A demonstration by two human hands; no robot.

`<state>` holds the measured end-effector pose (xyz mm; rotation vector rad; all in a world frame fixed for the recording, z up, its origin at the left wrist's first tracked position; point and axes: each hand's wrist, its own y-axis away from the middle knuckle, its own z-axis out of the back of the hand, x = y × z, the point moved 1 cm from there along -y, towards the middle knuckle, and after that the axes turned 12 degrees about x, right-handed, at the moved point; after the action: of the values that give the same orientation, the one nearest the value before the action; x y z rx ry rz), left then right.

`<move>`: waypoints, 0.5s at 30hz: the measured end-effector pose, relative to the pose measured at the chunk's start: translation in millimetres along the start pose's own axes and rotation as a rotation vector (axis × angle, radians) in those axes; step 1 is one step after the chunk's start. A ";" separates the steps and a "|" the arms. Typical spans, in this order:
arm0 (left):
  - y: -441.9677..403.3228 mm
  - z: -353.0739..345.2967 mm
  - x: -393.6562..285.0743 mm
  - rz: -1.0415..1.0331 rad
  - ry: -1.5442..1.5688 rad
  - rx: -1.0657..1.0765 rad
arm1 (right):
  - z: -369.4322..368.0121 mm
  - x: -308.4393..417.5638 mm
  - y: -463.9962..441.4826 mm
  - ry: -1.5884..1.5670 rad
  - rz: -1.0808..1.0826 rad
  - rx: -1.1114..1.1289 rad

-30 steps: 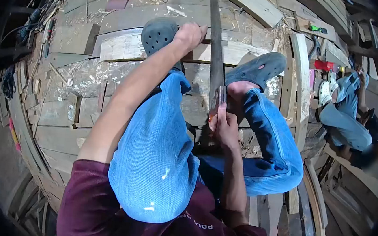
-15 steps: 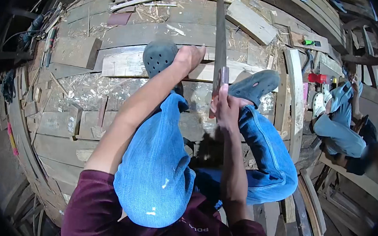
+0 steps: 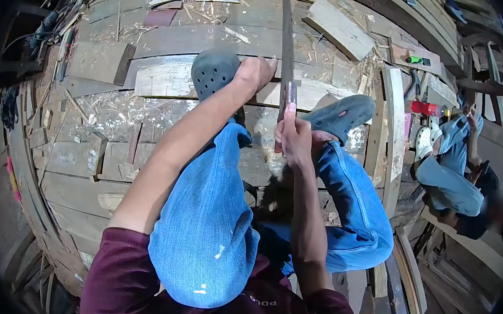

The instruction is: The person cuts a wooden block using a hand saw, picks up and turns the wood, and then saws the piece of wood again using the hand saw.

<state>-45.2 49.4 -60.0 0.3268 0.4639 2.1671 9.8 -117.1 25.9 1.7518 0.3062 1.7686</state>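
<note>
A pale wooden plank (image 3: 165, 82) lies crosswise under my left shoe (image 3: 214, 73). My left hand (image 3: 255, 72) presses on it just right of the shoe, with fingers curled over its far side and partly hidden. My right hand (image 3: 294, 138) is closed around the handle of a long dark handsaw (image 3: 287, 37), seen almost edge-on. The blade points away from me and crosses the plank close to the left hand's fingertips. Beyond the right hand, my other shoe (image 3: 343, 116) also rests at the plank.
Wood shavings and offcuts litter the board floor. A thick block (image 3: 101, 63) lies at left, another board (image 3: 339, 28) at upper right, and a long batten (image 3: 392, 109) right of my leg. At far right sits another person (image 3: 453, 180), near a red object (image 3: 425, 108).
My right hand and the saw have shifted slightly left and a little away from me. The left hand and plank stay nearly in place.
</note>
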 end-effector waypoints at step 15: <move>-3.3 -6.2 -0.1 0.000 0.047 -0.017 | 3.6 -39.9 -8.1 0.061 0.054 -0.029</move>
<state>-45.1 49.8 -67.0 0.2671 0.4709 2.1811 12.4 -134.5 -10.9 1.7034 0.2599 1.8584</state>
